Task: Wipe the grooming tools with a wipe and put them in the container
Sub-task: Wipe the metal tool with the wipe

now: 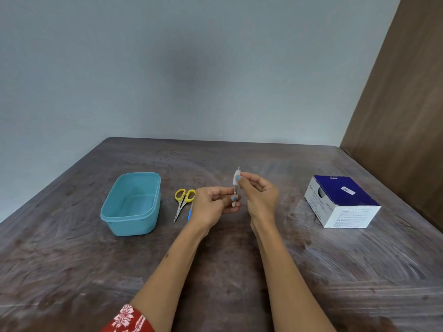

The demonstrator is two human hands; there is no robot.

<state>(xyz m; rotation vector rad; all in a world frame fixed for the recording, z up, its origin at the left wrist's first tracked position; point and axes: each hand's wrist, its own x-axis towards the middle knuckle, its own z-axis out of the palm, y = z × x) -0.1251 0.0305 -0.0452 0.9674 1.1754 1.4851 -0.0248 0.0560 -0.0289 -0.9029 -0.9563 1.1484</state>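
My left hand (213, 204) holds a slim metal grooming tool (234, 192) upright by its lower end, above the middle of the table. My right hand (257, 192) pinches a small white wipe (235, 179) around the tool's upper part. Left of my hands lie yellow-handled scissors (183, 201) flat on the table, and a blue-handled tool (190, 213) is partly hidden behind my left hand. The teal plastic container (153, 188) stands open farther left, with nothing visible inside.
A blue and white box of alcohol swabs (342, 202) sits at the right of the dark wooden table (239, 271). A brown wooden panel (402, 116) rises along the right edge. A grey wall is behind the table.
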